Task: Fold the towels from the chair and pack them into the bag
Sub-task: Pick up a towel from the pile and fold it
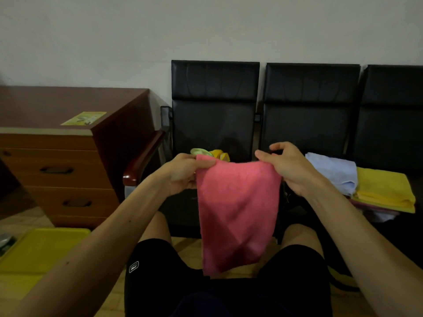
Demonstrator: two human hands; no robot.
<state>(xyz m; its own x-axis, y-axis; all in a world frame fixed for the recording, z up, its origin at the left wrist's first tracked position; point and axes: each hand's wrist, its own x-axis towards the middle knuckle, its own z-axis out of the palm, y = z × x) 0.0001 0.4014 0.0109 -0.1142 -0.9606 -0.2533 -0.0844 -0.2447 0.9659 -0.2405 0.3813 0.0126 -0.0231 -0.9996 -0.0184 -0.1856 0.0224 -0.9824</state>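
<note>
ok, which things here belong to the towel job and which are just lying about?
Job: pink towel, pinched at its top corners by left hand and right hand; light blue towel and yellow towel on the black chairs. Bag not clearly visible.
Lying about: wooden desk, yellow leaflet on it, yellow tray on the floor.

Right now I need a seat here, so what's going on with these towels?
A seated person holds a pink terry towel up by its top corners, left grip on one, right grip on the other; it hangs between the knees. A pale blue towel and a folded yellow towel lie on the black padded chairs to the right.
</note>
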